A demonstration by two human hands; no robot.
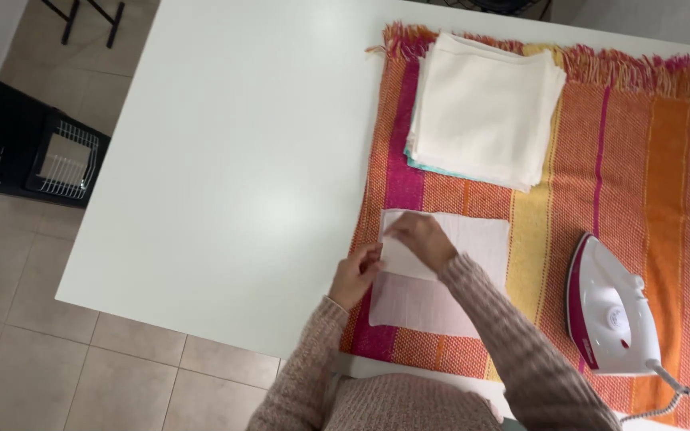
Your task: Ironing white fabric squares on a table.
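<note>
The knitted sleeves point(513, 351) lead up to both hands over a white cloth point(473, 239), which lies flat on the striped blanket point(648, 160) at the table's point(241, 160) near edge. The left hand point(354, 275) pinches the cloth's left edge, and the right hand point(421, 238) presses down a folded-over part near the top left corner. The cloth looks partly folded, with more folds probably left. A stack of folded cloths point(485, 108) sits further back on the blanket. The iron point(608, 311) rests to the right, untouched.
</note>
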